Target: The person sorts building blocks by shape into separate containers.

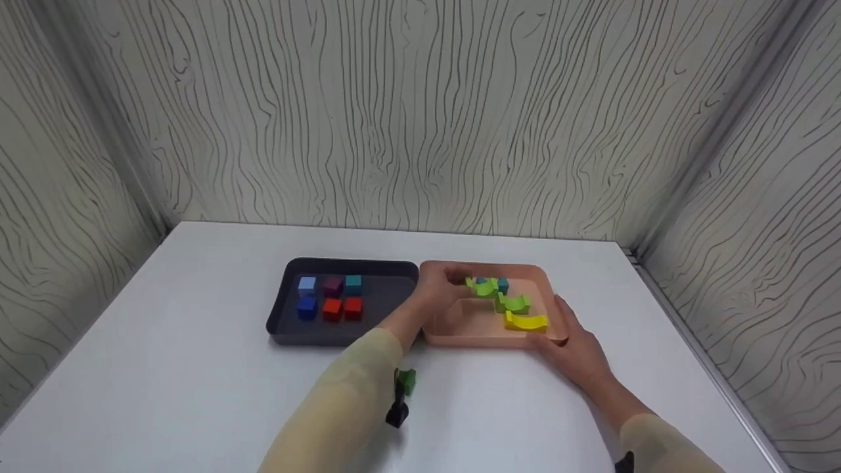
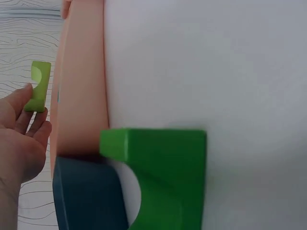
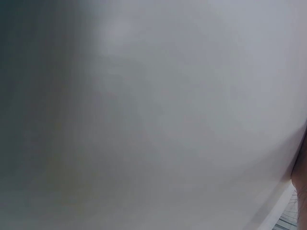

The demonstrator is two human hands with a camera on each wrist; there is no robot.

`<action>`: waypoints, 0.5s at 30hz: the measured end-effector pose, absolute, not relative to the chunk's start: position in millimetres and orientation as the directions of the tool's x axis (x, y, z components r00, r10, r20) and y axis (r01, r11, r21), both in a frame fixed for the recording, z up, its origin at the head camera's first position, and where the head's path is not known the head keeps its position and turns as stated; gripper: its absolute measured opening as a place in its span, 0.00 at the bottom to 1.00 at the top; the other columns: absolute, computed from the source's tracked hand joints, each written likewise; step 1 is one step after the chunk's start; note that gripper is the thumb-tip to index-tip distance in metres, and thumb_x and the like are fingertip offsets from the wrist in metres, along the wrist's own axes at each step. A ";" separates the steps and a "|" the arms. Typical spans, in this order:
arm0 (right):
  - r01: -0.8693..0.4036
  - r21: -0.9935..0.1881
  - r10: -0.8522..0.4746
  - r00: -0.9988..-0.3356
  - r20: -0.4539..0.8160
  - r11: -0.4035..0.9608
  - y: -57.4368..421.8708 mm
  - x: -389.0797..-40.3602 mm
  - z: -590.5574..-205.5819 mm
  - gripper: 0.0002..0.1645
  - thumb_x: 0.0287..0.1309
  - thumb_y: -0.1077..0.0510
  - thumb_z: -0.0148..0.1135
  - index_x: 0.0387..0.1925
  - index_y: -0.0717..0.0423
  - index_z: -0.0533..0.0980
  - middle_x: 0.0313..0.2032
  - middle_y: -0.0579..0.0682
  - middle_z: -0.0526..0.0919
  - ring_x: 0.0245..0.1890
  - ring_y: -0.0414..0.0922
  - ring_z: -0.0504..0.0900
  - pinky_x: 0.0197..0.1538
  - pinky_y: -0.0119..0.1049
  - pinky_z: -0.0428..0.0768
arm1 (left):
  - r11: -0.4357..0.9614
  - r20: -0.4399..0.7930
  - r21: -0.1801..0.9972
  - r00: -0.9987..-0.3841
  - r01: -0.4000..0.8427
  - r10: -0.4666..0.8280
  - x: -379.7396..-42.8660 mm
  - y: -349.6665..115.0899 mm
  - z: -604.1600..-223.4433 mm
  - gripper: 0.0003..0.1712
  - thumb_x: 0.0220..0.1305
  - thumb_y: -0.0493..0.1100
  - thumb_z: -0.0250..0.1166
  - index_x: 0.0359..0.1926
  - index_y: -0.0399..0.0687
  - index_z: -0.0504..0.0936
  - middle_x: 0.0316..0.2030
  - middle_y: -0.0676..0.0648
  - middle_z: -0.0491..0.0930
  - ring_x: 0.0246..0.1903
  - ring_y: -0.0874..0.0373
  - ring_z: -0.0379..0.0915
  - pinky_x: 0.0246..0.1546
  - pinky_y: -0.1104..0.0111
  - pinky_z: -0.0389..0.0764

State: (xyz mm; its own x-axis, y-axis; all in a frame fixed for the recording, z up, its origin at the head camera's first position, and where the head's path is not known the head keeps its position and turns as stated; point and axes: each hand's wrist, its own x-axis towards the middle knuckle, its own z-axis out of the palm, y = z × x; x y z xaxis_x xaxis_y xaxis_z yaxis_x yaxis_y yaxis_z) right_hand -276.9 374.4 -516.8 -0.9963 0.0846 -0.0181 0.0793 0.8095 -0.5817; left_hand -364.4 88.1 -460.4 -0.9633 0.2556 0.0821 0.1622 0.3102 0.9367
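Note:
My left hand [image 1: 439, 289] pinches a light green curved block [image 1: 483, 289] above the pink tray [image 1: 473, 341]. In the left wrist view, thumb and fingertips hold that block [image 2: 42, 86] by its lower end. My right hand [image 1: 581, 351] grips the tray's front right corner, thumb at the front rim and fingers along the right side. Inside the tray lie another light green curved block [image 1: 512, 304], a yellow curved block [image 1: 527, 322] and teal blocks [image 1: 503, 285] partly hidden behind the held one. The right wrist view is mostly blurred white tabletop.
A dark tray [image 1: 348, 340] adjoins the pink tray on the left, holding several cubes, among them a red cube [image 1: 332, 309] and a blue cube [image 1: 307, 307]. A green notched block [image 2: 168, 177] lies on the table before the trays, partly behind my left sleeve in the head view.

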 end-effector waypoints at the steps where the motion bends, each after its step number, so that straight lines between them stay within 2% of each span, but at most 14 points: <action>1: 0.080 -0.584 0.085 -0.996 -0.018 0.808 374.1 -277.0 -516.7 0.72 0.59 0.16 0.59 0.87 0.44 0.37 0.81 0.67 0.55 0.76 0.70 0.62 0.73 0.72 0.60 | 0.317 0.086 0.934 -0.964 0.166 0.252 -364.8 89.1 -461.8 0.19 0.65 0.30 0.74 0.55 0.48 0.90 0.50 0.50 0.89 0.51 0.61 0.83 0.58 0.64 0.82; 9: 0.076 -0.584 0.087 -0.996 -0.010 0.808 373.5 -277.4 -516.8 0.71 0.60 0.16 0.58 0.87 0.44 0.38 0.79 0.67 0.59 0.74 0.69 0.65 0.73 0.71 0.62 | 0.346 0.002 0.935 -0.975 0.080 0.221 -368.7 95.3 -469.1 0.21 0.65 0.30 0.73 0.57 0.50 0.89 0.49 0.55 0.86 0.54 0.59 0.80 0.62 0.62 0.80; 15: 0.084 -0.584 0.093 -0.996 -0.015 0.807 374.2 -276.3 -516.9 0.70 0.60 0.17 0.58 0.87 0.43 0.38 0.79 0.67 0.59 0.74 0.69 0.65 0.73 0.71 0.62 | 0.360 -0.056 0.933 -0.979 0.019 0.196 -370.8 100.0 -473.5 0.21 0.67 0.32 0.72 0.59 0.51 0.88 0.49 0.55 0.85 0.55 0.59 0.79 0.62 0.62 0.79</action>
